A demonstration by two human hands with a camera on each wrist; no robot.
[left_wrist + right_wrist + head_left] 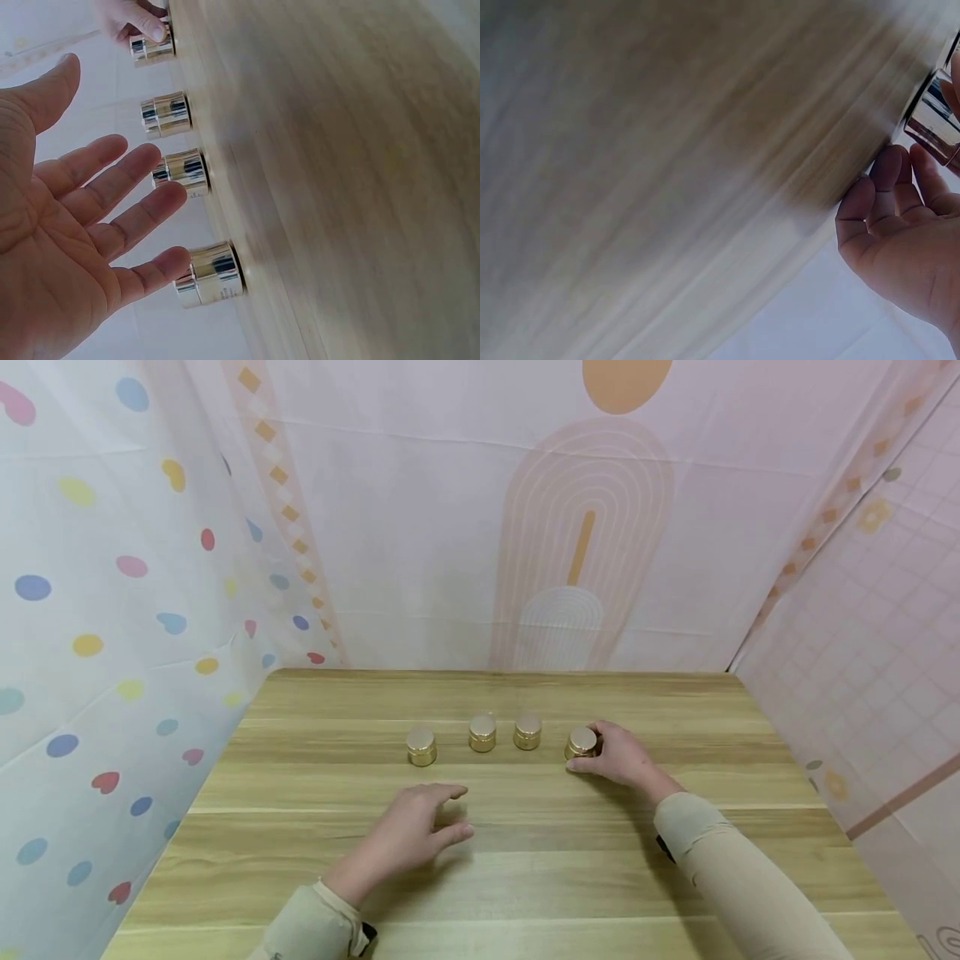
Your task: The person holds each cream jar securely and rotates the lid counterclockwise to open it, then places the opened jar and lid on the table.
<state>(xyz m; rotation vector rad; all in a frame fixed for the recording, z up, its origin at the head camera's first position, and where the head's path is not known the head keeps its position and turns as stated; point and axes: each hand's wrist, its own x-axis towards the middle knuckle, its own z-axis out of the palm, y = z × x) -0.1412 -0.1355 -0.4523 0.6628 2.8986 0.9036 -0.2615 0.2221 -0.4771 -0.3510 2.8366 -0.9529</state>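
Small round gold jars with flat lids stand in a row on the wooden table. The right hand (621, 757) holds the rightmost jar (581, 742) between thumb and fingers; in the right wrist view only part of that jar (934, 116) shows at the edge. To its left are a third jar (527, 732), a second jar (482, 734) and the leftmost jar (422, 748), set slightly nearer. In front of these, the left hand (405, 831) hovers with fingers spread and nothing in it. Its palm (52, 240) shows in the left wrist view.
The wooden table (540, 877) reaches back to a patterned cloth (420, 543) hanging behind it. A dotted cloth (97, 693) hangs along the left side, and a checked cloth (892, 635) along the right.
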